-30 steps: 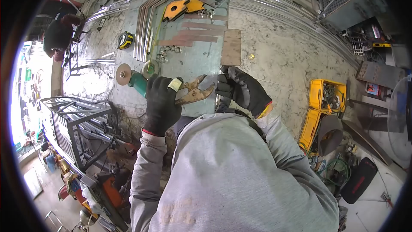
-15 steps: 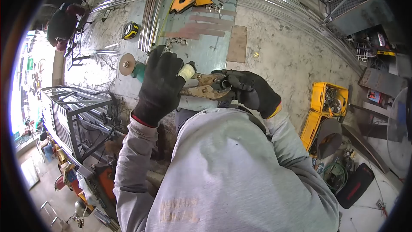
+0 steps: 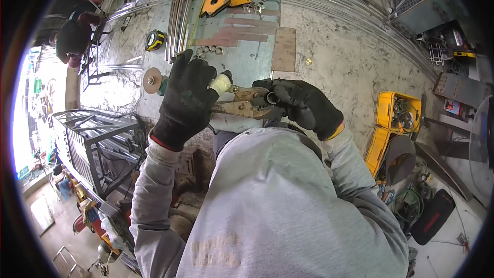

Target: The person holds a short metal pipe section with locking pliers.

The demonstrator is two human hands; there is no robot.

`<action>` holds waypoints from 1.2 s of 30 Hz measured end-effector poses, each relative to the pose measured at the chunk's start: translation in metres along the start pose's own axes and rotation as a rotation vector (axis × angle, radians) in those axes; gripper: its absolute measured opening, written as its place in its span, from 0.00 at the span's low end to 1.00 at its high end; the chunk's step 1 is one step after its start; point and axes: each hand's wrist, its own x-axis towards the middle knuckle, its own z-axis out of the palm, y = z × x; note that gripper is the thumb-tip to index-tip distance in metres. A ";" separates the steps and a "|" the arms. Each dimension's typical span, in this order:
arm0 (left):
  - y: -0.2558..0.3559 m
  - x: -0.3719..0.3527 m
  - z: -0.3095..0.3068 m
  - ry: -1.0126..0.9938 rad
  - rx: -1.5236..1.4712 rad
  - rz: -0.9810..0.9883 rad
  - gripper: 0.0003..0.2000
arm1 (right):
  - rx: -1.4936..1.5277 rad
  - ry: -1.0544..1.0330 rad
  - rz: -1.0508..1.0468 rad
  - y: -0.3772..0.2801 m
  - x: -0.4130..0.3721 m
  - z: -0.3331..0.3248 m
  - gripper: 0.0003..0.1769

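Note:
My left hand [image 3: 188, 98], in a black glove with one finger wrapped in white tape, grips the handles of rusty locking pliers [image 3: 244, 102]. The pliers' jaws are closed on a small dark metal piece [image 3: 268, 98] that my right hand [image 3: 303, 105], also black-gloved, pinches at the jaws. Both hands are held close together above the edge of a steel worktable [image 3: 242, 67]. My grey sleeves fill the lower view.
On the table lie an angle grinder [image 3: 154, 80], a yellow tape measure [image 3: 154, 40], orange magnetic squares [image 3: 222, 1], flat steel strips [image 3: 242, 28], several nuts [image 3: 208, 50] and a rusty plate [image 3: 284, 49]. A yellow crate [image 3: 399, 116] stands right. Another person [image 3: 72, 38] crouches far left.
A second ago the pliers were open and apart from my right hand. They have since closed on the small piece in my right hand, and both hands have risen slightly.

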 end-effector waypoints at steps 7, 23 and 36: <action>-0.003 -0.007 0.012 0.024 -0.075 0.004 0.17 | -0.054 -0.041 -0.043 -0.003 -0.001 0.007 0.36; -0.011 -0.006 0.007 -0.028 -0.046 0.009 0.23 | -0.031 -0.002 0.037 -0.016 0.007 0.007 0.16; -0.014 0.000 0.011 -0.037 -0.050 0.009 0.24 | 0.021 -0.030 0.031 -0.011 0.009 -0.002 0.39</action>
